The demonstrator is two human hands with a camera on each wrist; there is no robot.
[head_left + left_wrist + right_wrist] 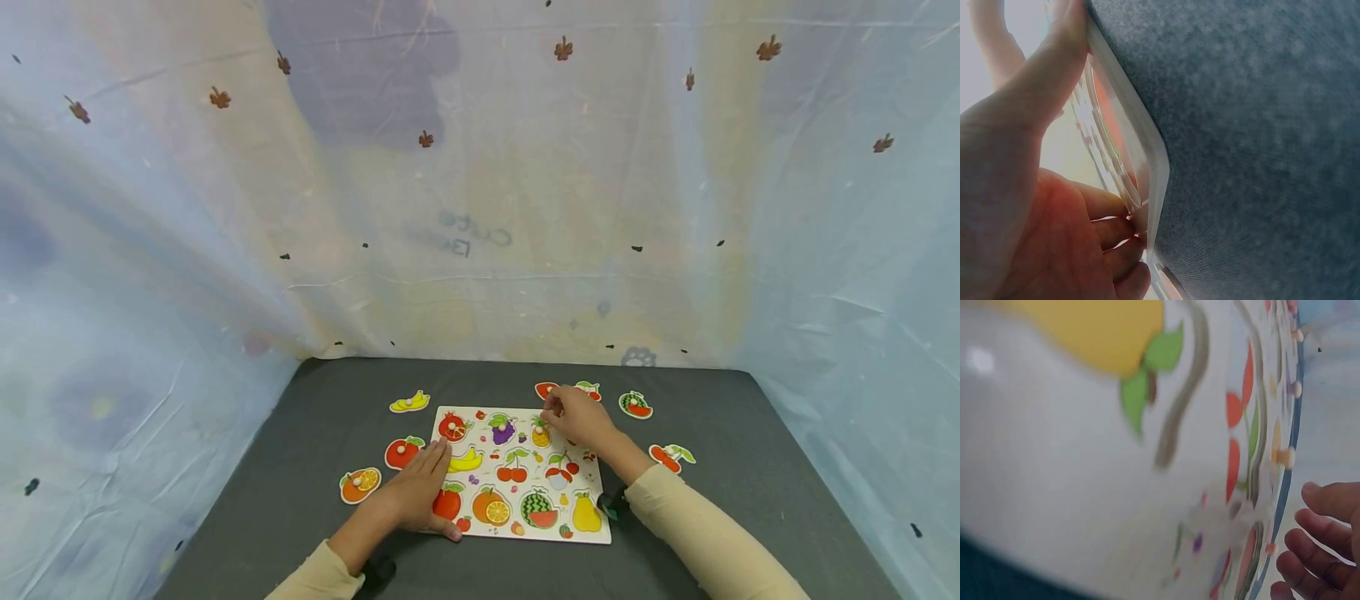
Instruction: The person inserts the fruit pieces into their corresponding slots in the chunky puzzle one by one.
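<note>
A white fruit puzzle board lies on the dark table. My left hand rests on its left edge, with fingers extended over the banana picture and the thumb near the lower edge. My right hand hovers over the board's upper right corner, beside the pineapple piece; the right wrist view shows its fingers loosely bent, holding nothing. Knobbed pomegranate and grape pieces sit in the top row. The right hand hides what lies in that corner.
Left of the board lie banana, tomato-like red and orange pieces. Beyond its top edge are a red piece and a partly covered leafy one. Watermelon and cherry-like pieces lie right.
</note>
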